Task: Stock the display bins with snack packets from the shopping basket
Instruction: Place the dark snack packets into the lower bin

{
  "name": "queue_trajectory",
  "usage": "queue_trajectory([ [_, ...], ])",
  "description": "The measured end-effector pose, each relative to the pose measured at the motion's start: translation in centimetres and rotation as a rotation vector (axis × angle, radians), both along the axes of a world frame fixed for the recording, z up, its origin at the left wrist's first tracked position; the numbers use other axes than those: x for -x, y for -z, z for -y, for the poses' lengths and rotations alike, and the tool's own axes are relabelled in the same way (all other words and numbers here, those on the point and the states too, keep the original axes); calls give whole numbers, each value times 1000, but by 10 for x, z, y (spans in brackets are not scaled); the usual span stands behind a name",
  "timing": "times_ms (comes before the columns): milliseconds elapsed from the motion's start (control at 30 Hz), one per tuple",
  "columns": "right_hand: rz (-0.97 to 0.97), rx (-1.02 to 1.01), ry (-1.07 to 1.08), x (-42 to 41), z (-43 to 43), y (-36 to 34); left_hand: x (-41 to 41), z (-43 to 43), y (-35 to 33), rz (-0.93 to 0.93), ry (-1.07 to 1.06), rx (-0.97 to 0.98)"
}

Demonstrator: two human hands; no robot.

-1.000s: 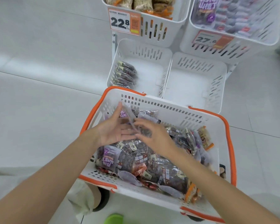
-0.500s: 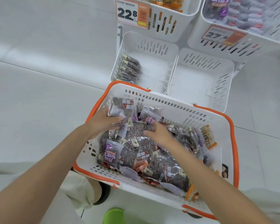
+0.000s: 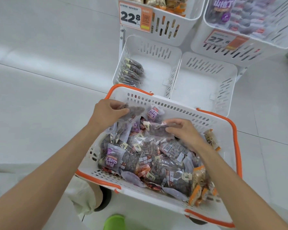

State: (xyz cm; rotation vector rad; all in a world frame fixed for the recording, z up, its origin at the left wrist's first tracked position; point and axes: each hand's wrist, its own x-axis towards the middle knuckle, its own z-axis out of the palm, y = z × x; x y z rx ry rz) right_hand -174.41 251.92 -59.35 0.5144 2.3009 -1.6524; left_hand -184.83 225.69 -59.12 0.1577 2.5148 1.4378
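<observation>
Left hand: fingers curled, thumb pressed toward them, pinching a dark snack packet at the far-left corner of the shopping basket.
Right hand: fingers bent and slightly spread, thumb underneath, gripping a clear packet of dark pieces on top of the heap, mid-basket.
Shopping basket: white slotted plastic with orange rim, piled with packets, standing just in front of the lower bins.
Basket contents: mostly clear bags of dark snacks with small cream labels. Near the left wall, a purple packet printed with large white Chinese characters, seen upside down. In the near-right corner, orange-trimmed packets.
Lower-left bin: white, holding a row of dark packets stood on edge against its left wall.
Lower-right bin: white, side by side with the lower-left bin.
Upper-left bin: tan and orange packets inside. Front price tag reading "22.8", beside an orange panel with a QR code.
Upper-right bin: purple bags with white Chinese lettering. Second price tag reading "27.6", blurred.
Floor: pale tiles, with a green shoe at the bottom edge.
</observation>
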Motion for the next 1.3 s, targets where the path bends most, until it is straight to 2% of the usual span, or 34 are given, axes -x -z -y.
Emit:
queue_trajectory([
  [67,-85,68,-5,1,-2,-21,-1,-9,-2,6,-6,-89],
  [133,-121,87,-51,2,4,-32,-6,-20,-7,58,91,-103],
  [267,-244,-133,-211,7,23,-32,-21,-40,-32,365,335,-105],
  [367,-277,-77,-124,10,32,-29,-22,-39,-35,466,365,-184],
  [433,-286,31,80,13,38,-30,-23,-39,-32,388,335,-213],
  [500,-323,82,191,16,46,-33,-22,-40,-27,280,269,-200],
  [567,-330,160,198,22,48,-34,-17,-39,-25,237,207,-198],
  [667,-216,288,132,42,30,-36,1,-36,-27,220,180,-184],
  [800,-51,55,-243,78,1,-66,46,-45,-46,132,375,-136],
  [900,-66,-158,-366,109,-11,-80,84,-62,-56,64,423,-150],
  [967,-185,-214,-274,133,-14,-79,108,-75,-54,-25,422,-169],
  [1033,-309,-161,-102,159,-21,-62,138,-84,-37,-130,411,-112],
  [1133,-423,-310,109,196,-33,-18,185,-81,3,-225,277,163],
  [1200,-454,-368,190,226,-38,11,210,-73,30,-198,192,378],
  [1233,-455,-366,222,244,-38,23,219,-70,41,-153,177,426],
  [1300,-431,-344,204,280,-30,40,229,-68,59,-91,167,399],
])
